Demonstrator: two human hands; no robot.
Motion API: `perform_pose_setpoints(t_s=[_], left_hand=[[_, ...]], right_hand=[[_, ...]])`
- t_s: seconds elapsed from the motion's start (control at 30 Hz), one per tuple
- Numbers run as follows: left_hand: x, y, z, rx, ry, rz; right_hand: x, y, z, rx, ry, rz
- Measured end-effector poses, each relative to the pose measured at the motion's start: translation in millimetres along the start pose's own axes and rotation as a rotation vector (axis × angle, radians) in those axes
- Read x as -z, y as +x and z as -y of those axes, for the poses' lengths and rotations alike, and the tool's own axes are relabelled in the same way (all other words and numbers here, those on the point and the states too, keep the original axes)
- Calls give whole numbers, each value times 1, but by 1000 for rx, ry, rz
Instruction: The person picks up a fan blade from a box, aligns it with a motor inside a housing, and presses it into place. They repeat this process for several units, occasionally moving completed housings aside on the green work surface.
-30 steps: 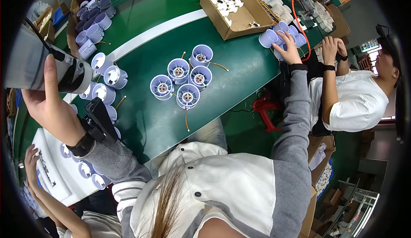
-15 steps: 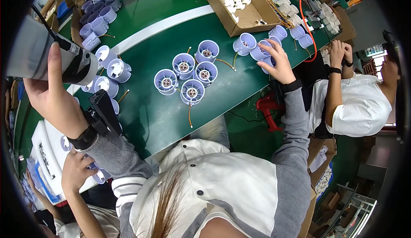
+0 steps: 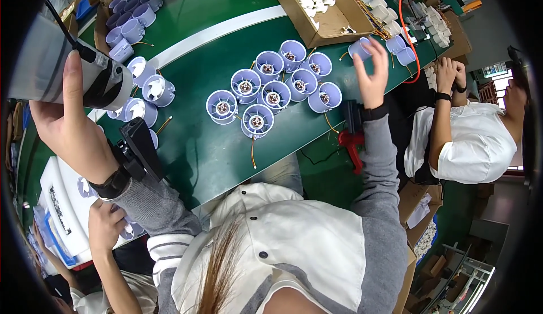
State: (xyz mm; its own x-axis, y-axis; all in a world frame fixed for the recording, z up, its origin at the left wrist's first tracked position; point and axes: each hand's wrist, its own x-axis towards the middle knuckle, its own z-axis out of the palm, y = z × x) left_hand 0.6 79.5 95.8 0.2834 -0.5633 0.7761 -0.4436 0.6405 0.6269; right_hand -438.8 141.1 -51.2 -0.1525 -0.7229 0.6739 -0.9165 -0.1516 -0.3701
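My left hand [image 3: 70, 124] is up at the left, wrapped around a translucent cylinder with black tape and a black cable [image 3: 48, 68]. Its thumb lies along the cylinder's side. My right hand [image 3: 373, 79] is raised with fingers apart, beside a lone lavender cylindrical housing [image 3: 360, 49]; whether a fingertip touches it I cannot tell. In front of me stands a tight cluster of lavender housings [image 3: 274, 98], open side up, each with a small metal motor in its middle. Orange-brown wires [image 3: 253, 154] trail from some.
Lavender housings with white fan blades [image 3: 157, 90] stand left on the green table [image 3: 198, 161]. More housings [image 3: 133, 30] are stacked behind. A cardboard box [image 3: 334, 26] holds white blades. A red-orange cord [image 3: 403, 26] hangs at the right. Co-workers sit on both sides, one hand [image 3: 106, 223] lower left.
The lavender housings on the right have been pushed left against the middle cluster. My right hand has swung back toward the lone housing beside the box. My left hand stays nearly still.
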Motion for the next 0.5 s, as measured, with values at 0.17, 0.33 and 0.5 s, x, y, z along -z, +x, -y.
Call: perform_pose_setpoints(t_s=[0.17, 0.33, 0.5], left_hand=[[-18, 1, 9, 2, -48, 46], [-13, -1, 18, 25, -13, 72], [-22, -3, 9, 30, -61, 42]], right_hand=[[2, -11, -73, -331, 71, 273], [0, -34, 2, -379, 473, 312], [-8, -57, 59, -280, 367, 297]])
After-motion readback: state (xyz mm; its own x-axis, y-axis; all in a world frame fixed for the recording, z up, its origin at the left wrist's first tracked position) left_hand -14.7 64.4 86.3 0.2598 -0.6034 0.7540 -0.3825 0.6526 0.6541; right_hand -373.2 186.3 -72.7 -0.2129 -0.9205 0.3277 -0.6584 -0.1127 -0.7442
